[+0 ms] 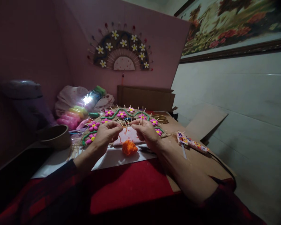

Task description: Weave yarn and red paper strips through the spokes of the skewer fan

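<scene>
The left hand (109, 132) seems pinched on an orange strand (120, 138), the right hand (146, 132) closed on what I cannot tell — yarn ball (129, 147) at their six o'clock, and at twelve the fan (135, 115), flowers (93, 126) and green cord (118, 110) done, rim sticks (118, 107) apparently undecorated.

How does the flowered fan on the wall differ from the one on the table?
The wall fan has white flowers; the table fan has pink ones. The wall fan's outer sticks end in coloured tips; the table fan's look bare. The wall fan hangs on the pink wall; the table fan rests below it. Both are arched with yellow-centred flowers.
</scene>
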`<state>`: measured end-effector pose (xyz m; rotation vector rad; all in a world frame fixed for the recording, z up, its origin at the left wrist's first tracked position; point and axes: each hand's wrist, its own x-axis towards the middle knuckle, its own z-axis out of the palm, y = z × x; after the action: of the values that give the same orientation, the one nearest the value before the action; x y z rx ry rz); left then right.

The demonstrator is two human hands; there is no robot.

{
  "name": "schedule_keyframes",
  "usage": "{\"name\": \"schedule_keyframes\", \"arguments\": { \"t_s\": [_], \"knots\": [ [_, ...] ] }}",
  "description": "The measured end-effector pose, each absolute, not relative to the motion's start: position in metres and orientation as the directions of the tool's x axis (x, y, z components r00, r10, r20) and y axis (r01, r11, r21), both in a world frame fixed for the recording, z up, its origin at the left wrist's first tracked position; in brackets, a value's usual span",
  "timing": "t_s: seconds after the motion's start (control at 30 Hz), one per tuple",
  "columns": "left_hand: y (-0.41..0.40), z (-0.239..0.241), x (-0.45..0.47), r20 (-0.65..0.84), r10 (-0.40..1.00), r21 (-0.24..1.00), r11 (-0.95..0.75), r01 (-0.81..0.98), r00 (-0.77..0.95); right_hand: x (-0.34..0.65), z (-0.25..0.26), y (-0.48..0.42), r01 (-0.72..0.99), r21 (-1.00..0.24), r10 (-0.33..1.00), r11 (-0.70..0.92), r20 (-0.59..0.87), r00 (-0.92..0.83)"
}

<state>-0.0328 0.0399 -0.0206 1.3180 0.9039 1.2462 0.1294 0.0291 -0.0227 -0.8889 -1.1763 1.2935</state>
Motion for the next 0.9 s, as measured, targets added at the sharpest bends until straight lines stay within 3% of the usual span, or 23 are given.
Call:
{"name": "schedule_keyframes", "arguments": {
  "t_s": [0.17, 0.33, 0.47, 0.63, 0.73, 0.9],
  "knots": [
    [0.041, -0.024, -0.034, 0.176, 0.943, 0.978, -0.134, -0.161, 0.282, 0.125, -0.025, 0.027, -0.15, -0.983, 0.965, 0.107, 0.139, -0.222],
    [0.039, -0.024, -0.033, 0.174, 0.938, 0.979, -0.131, -0.159, 0.3, 0.125, -0.026, 0.027, -0.035, -0.992, 0.977, 0.12, 0.124, -0.172],
    [0.038, -0.022, -0.031, 0.172, 0.947, 0.983, -0.146, -0.115, 0.272, 0.125, -0.027, 0.027, -0.141, -0.983, 0.972, 0.117, 0.143, -0.188],
    [0.039, -0.022, -0.031, 0.16, 0.97, 0.985, -0.144, -0.1, 0.181, 0.129, -0.023, 0.024, -0.243, -0.966, 0.879, -0.091, 0.037, -0.476],
    [0.04, -0.021, -0.031, 0.16, 0.977, 0.984, -0.146, -0.105, 0.14, 0.134, -0.019, 0.021, -0.279, -0.946, 0.826, -0.165, 0.022, -0.563],
    [0.044, -0.023, -0.032, 0.138, 0.988, 0.985, -0.129, -0.113, 0.072, 0.146, -0.013, 0.017, -0.391, -0.912, 0.806, -0.125, 0.136, -0.576]
  ]
}}
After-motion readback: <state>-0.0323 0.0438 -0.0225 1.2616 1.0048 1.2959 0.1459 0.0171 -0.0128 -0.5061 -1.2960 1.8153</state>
